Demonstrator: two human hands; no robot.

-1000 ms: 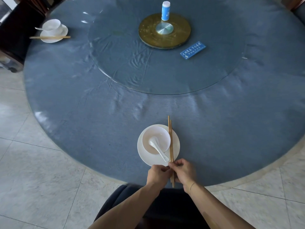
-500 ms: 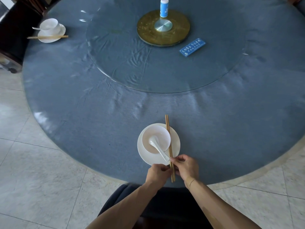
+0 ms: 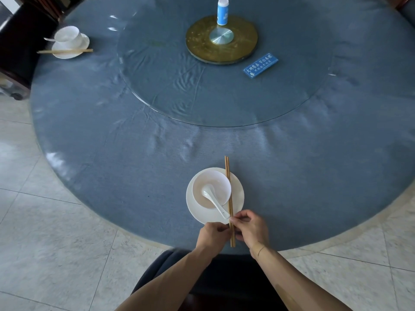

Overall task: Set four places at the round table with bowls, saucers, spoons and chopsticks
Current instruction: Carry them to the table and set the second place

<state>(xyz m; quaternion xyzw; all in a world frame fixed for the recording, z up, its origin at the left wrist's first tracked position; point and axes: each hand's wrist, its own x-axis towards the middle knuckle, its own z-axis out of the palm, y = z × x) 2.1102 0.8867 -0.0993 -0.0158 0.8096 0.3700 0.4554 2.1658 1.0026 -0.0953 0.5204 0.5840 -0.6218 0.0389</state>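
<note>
View: looking down from head height at a round table (image 3: 112, 153) covered in blue-grey cloth, with the person's two bare forearms reaching in from the bottom edge.
Near place: a white saucer (image 3: 238, 196) sits close to the table's near edge, with a white bowl (image 3: 211, 187) on it, set toward the saucer's left and far side.
Spoon: a white spoon (image 3: 214, 199) lies in the bowl, its handle pointing toward the person and resting over the rim.
Chopsticks: a wooden pair (image 3: 228, 187) lies side by side across the saucer's right part, touching the bowl's right side, tips pointing away.
Left hand (image 3: 211, 236): fingers curled, pinching the chopsticks' near end from the left.
Right hand (image 3: 251, 227): fingers curled, pinching the same end from the right.
Far-left place: a second saucer (image 3: 74, 50) with bowl (image 3: 67, 34), spoon (image 3: 49, 39) and chopsticks (image 3: 65, 51) laid across it.
Centre: a glass turntable (image 3: 179, 90) on a gold disc (image 3: 202, 41), carrying a small white and blue bottle (image 3: 222, 11) and a blue sign (image 3: 260, 65).
</note>
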